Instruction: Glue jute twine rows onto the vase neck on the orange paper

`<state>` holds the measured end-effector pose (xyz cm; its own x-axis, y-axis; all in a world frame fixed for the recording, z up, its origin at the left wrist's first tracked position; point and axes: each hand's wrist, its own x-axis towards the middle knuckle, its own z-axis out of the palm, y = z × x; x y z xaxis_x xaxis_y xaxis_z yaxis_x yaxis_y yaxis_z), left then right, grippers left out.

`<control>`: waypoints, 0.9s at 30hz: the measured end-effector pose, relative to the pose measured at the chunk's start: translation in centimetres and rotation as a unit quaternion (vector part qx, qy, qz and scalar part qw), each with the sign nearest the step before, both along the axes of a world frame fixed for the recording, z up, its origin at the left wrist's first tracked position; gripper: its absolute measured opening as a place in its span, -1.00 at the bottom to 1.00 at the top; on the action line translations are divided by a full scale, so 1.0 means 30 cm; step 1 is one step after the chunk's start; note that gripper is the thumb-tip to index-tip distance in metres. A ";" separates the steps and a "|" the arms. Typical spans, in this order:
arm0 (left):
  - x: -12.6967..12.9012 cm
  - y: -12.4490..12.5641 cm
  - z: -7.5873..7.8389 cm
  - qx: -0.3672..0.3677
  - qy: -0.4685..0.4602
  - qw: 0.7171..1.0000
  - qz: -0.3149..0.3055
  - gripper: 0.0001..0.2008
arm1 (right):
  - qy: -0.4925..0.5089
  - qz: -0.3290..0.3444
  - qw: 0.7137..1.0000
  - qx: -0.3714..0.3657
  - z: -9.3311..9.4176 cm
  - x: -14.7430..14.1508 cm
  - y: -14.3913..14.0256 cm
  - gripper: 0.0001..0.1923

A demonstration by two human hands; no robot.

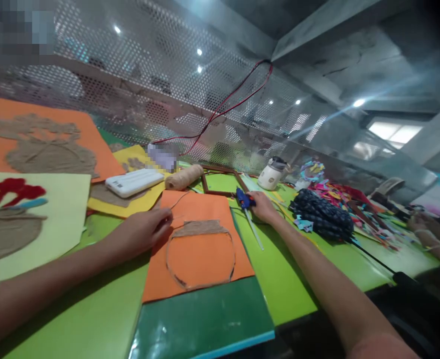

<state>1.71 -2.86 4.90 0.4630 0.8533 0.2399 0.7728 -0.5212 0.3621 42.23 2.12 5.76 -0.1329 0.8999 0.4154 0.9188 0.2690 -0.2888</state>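
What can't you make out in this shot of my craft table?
Head view only:
- Left hand fingers: curled under, so any grip on the twine is hidden.
- Glue gun: mostly covered by the right hand.
- Scrap pile: too small and blurred.
- Green board: cut off by the bottom edge.

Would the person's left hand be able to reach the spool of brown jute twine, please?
Probably yes: the left hand rests on the orange paper sheet, with nothing blocking the way to the spool of brown jute twine.

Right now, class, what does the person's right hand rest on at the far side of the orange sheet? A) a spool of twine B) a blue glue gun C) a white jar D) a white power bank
B: the right hand covers the blue glue gun, beside the orange sheet.
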 end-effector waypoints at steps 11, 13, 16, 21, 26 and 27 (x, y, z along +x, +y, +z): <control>0.050 -0.066 -0.006 0.039 -0.088 0.991 -0.093 -0.72 | 0.096 0.264 0.957 0.067 0.077 -0.302 -0.261 -0.90; 0.063 -0.078 -0.002 0.043 -0.086 0.991 -0.099 -0.72 | 0.104 0.308 0.943 0.069 0.061 -0.333 -0.295 -0.93; 0.084 -0.096 0.006 0.052 -0.083 0.989 -0.112 -0.72 | 0.093 0.315 0.942 0.071 0.042 -0.343 -0.317 -0.95; 0.105 -0.130 0.018 0.072 -0.091 0.986 -0.122 -0.72 | 0.054 0.321 0.941 0.089 0.026 -0.348 -0.313 -0.90; 0.111 -0.145 0.019 0.085 -0.093 0.984 -0.126 -0.72 | 0.057 0.343 0.932 0.104 0.022 -0.359 -0.305 -0.87; 0.111 -0.144 0.018 0.083 -0.092 0.984 -0.131 -0.72 | 0.060 0.345 0.931 0.101 0.023 -0.359 -0.305 -0.85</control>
